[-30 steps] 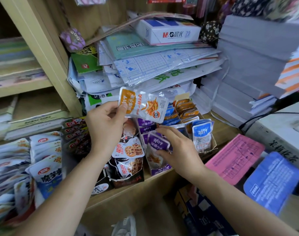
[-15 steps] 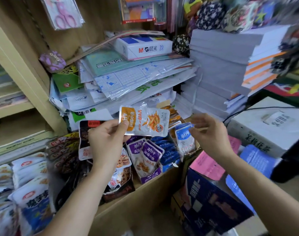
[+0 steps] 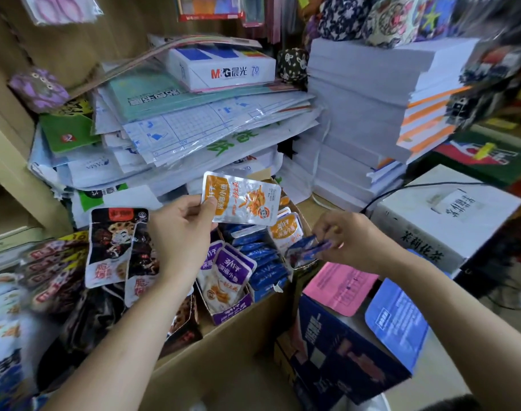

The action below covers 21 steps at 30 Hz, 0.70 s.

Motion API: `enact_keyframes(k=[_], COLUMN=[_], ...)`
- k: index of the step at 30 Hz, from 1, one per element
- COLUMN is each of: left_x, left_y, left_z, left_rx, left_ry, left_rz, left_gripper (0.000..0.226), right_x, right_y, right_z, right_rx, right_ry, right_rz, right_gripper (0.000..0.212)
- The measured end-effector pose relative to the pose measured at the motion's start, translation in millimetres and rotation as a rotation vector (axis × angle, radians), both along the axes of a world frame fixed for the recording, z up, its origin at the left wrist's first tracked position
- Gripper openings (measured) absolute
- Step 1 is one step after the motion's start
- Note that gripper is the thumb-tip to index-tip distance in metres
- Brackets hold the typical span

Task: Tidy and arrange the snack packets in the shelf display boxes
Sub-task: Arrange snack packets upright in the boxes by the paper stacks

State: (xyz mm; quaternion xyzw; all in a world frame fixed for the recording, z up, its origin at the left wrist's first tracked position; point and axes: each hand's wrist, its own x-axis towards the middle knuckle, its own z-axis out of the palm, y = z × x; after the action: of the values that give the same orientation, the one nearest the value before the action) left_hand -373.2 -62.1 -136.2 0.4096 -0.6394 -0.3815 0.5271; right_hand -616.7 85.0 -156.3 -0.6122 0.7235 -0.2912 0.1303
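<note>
Left hand (image 3: 182,232) pinches an orange snack packet (image 3: 242,202) above the shelf display boxes (image 3: 232,310); right hand (image 3: 346,238) grips what appears to be a blue packet (image 3: 306,252), blurred.

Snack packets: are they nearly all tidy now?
Not yet. The row of blue packets already stands neatly. The left hand holds an orange packet, and the right hand pinches a single blue packet. The black packets lie jumbled, waiting.

Display boxes (image 3: 229,311) crammed, paper stack (image 3: 194,129) overhanging — tight
</note>
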Motion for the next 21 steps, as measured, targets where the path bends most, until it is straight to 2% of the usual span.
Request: enact_keyframes(k=[3, 7, 11, 16, 18, 21], left_x=[-5, -8, -8, -10, -10, -11], left_y=[-2, -3, -2, -2, -4, -8], left_z=[-3, -3, 2, 0, 0, 1], left_rx=[0.002, 0.032, 0.074, 0.186, 0.283, 0.441], left_ry=[0.0, 0.054, 0.139, 0.171, 0.218, 0.302], left_rz=[-0.023, -0.006, 0.04, -0.022, -0.051, -0.085], left_gripper=[0.006, 0.003, 0.013, 0.013, 0.003, 0.004], right_x=[-6, -11, -6, -3, -3, -4], right_y=[7, 12, 7, 1, 1, 1], right_z=[-2, -4, -6, -9, -10, -8], right_rx=[0.057, 0.082, 0.073, 0.044, 0.048, -0.004], right_ry=[-0.059, -0.097, -0.008, 0.016, 0.005, -0.043], right_rz=[0.05, 0.011, 0.011, -0.021, -0.057, -0.105], right_gripper=[0.031, 0.041, 0.052, 0.032, 0.028, 0.025])
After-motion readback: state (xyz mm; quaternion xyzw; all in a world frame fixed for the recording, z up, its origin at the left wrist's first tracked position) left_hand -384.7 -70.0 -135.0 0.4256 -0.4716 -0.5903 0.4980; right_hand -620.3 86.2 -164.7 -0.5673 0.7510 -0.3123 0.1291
